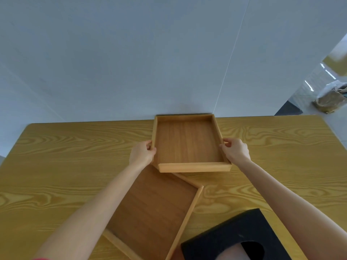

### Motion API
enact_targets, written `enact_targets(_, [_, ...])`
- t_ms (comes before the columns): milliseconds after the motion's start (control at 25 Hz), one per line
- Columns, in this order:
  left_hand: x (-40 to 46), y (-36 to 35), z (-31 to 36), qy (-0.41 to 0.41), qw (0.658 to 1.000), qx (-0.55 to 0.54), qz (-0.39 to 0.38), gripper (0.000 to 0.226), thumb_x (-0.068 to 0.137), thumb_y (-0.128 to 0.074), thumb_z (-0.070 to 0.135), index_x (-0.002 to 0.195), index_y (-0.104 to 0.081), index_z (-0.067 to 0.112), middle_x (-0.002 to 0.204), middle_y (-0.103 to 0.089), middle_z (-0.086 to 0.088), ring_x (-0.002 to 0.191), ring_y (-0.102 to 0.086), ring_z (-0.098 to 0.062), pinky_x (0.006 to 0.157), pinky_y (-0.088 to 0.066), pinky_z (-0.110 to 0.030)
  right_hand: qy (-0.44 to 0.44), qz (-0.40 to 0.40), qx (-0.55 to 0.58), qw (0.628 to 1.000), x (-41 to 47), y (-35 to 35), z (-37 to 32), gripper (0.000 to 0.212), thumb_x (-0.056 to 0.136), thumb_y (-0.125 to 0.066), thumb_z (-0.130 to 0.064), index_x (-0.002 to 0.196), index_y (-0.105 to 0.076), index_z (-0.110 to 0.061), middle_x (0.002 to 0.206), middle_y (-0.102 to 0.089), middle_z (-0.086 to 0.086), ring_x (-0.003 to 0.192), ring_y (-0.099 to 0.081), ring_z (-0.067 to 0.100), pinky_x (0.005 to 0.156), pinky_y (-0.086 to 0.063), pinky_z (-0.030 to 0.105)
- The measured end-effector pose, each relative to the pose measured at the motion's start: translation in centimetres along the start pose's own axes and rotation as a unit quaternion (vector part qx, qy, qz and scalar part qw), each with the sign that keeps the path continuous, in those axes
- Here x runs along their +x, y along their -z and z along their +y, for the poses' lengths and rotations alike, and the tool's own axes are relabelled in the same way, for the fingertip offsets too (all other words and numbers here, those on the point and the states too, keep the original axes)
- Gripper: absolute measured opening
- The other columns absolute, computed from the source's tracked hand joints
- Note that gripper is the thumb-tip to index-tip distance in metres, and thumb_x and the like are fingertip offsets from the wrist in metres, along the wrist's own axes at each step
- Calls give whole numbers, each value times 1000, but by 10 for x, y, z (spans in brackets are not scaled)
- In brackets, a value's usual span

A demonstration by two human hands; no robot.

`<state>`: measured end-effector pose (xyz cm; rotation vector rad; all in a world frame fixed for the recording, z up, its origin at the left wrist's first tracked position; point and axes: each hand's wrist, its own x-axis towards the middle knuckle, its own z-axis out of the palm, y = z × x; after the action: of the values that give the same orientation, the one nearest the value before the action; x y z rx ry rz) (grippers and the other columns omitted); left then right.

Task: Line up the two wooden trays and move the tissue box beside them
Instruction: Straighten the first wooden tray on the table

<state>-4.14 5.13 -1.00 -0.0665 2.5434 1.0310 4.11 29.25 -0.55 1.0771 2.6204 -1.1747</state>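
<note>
Far tray gripped both sides; near tray skewed; tissue box near R forearm.

Far wooden tray [187, 141] sits at the back edge of the table [75, 156], against the grey wall [131, 53], sides approx. square to the table edge. L hand [142, 153] closed on the tray's left wall, thumb over the rim, fingers outside. R hand [235, 152] closed on the right wall, same hold. Both grips sit toward the tray's near end, tray body betw. the two hands. Cannot tell whether the tray is lifted or resting. Second wooden tray [155, 209] lies nearer the person, rotated at an angle, far corner tucked under or behind the far tray's front wall; L forearm crosses over it. Black tissue box [234, 235] at bottom right, just beside the second tray's right wall, below the R forearm, apart from both hands.
</note>
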Motion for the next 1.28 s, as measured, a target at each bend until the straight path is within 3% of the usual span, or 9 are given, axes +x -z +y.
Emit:
enact_targets(120, [4, -1, 5, 3, 1000, 2, 12, 46, 90, -53, 13, 134, -43, 8, 135, -52, -17, 113, -58, -31, 91, -53, -46, 23, -10, -59, 998, 1, -3, -2, 41, 93, -44, -16, 133, -45, -6, 124, -60, 17, 108, -57, 34, 83, -49, 39])
enact_targets(320, [5, -1, 6, -3, 1000, 11, 22, 44, 90, -54, 13, 133, -44, 7, 133, -54, -17, 106, -61, -32, 87, -55, -46, 209, -15, -163, 964, -18, -9, -11, 51, 95, -45, -28, 142, -31, -11, 145, -41, 11, 130, -41, 29, 103, -39, 43])
enact_targets(440, [4, 0, 6, -8, 1000, 11, 17, 44, 89, -54, 12, 133, -44, 7, 134, -53, -18, 110, -59, -32, 90, -53, -46, 294, -93, -211, 928, -37, -15, -18, 52, 93, -48, -37, 140, -36, -17, 136, -51, 6, 125, -46, 25, 101, -39, 38])
enact_targets(520, [4, 1, 6, -7, 1000, 5, 13, 45, 89, -54, 12, 133, -44, 7, 134, -53, -18, 110, -59, -32, 89, -54, -46, 325, -107, -209, 916, -46, -20, -21, 46, 92, -50, -37, 133, -46, -19, 120, -60, 3, 113, -54, 23, 89, -43, 32])
enact_targets(600, [4, 1, 6, -4, 1000, -2, 11, 44, 90, -53, 11, 133, -44, 8, 134, -53, -17, 106, -61, -33, 88, -54, -45, 330, -114, -195, 917, -50, -23, -22, 41, 90, -52, -35, 128, -51, -21, 111, -62, 0, 103, -57, 20, 76, -39, 25])
enact_targets(800, [3, 3, 6, -8, 1000, -13, -11, 46, 91, -52, 12, 135, -40, 7, 136, -49, -18, 110, -58, -34, 80, -56, -38, 331, -112, -211, 913, -53, -30, -21, 31, 94, -48, -21, 124, -56, -20, 111, -60, 0, 101, -58, 20, 67, -36, 25])
enact_targets(1040, [-20, 9, -11, -83, 996, 24, 1, 40, 92, -49, 15, 132, -45, 7, 134, -53, -13, 120, -54, -23, 99, -44, -32, 316, -84, -204, 923, -59, -33, -20, 30, 94, -48, -18, 123, -57, -19, 110, -61, 0, 101, -58, 19, 69, -42, 27])
enact_targets(1160, [-58, 2, -29, -108, 990, 78, 35, 40, 91, -51, 19, 130, -46, 10, 125, -60, -7, 106, -60, -18, 84, -45, -25, 309, -75, -196, 927, -63, -36, -18, 30, 94, -49, -16, 122, -59, -18, 109, -62, 2, 99, -59, 21, 70, -45, 29])
enact_targets(1280, [-95, -18, -42, -128, 983, 132, 5, 48, 91, -50, 30, 135, -38, 15, 128, -56, 1, 107, -58, -12, 82, -45, -22, 295, -59, -177, 937, -68, -38, -18, 29, 93, -50, -14, 120, -61, -16, 107, -62, 5, 98, -59, 25, 73, -48, 35])
